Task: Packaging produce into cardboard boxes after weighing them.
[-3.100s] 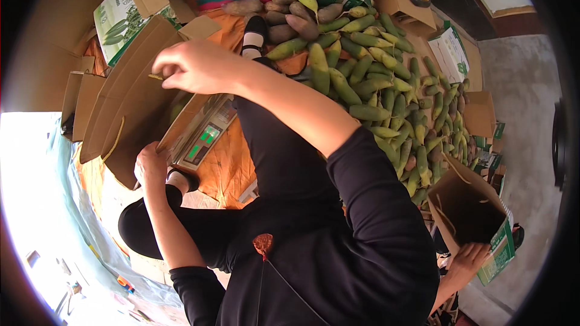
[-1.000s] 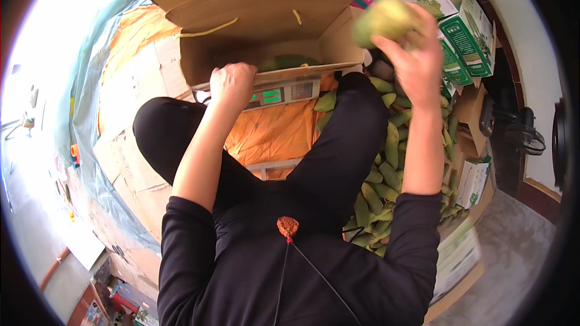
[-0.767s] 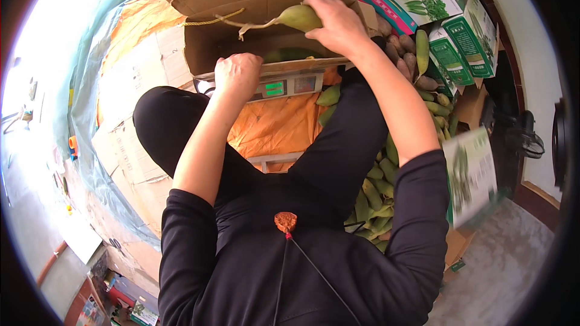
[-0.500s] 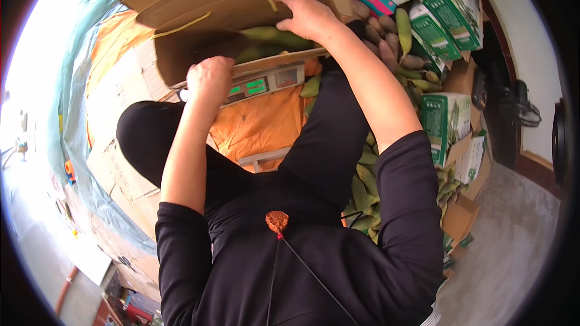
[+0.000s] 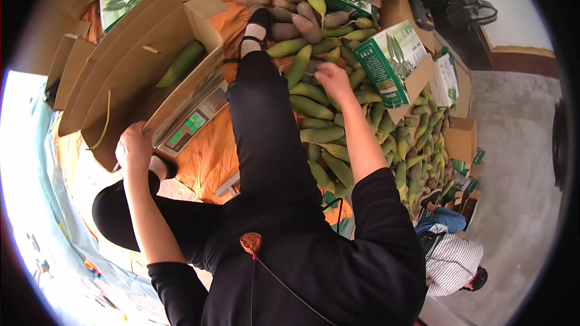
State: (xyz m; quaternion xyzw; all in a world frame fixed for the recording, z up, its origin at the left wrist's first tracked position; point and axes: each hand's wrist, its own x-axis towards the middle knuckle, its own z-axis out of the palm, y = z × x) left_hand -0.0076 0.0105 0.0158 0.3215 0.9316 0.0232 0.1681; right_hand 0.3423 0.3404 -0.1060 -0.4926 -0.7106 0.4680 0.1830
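Observation:
An open cardboard box with yellow cord handles sits on a digital scale with a lit green display. Inside the box lies a long green radish. My left hand is closed on the box's near edge, at the corner beside the display. To the right, my right hand is over a heap of green radishes, its fingers bent inward. Whatever those fingers hold, if anything, is hidden.
Purplish roots lie at the heap's far end. A green and white carton stands on the heap's right side. A standing fan is at the far right. Another person in a striped top is at the lower right.
My right hand has left the box and moved right, to the green radishes. My left hand stays on the box edge. The view has swung right, bringing more of the heap and another person into sight.

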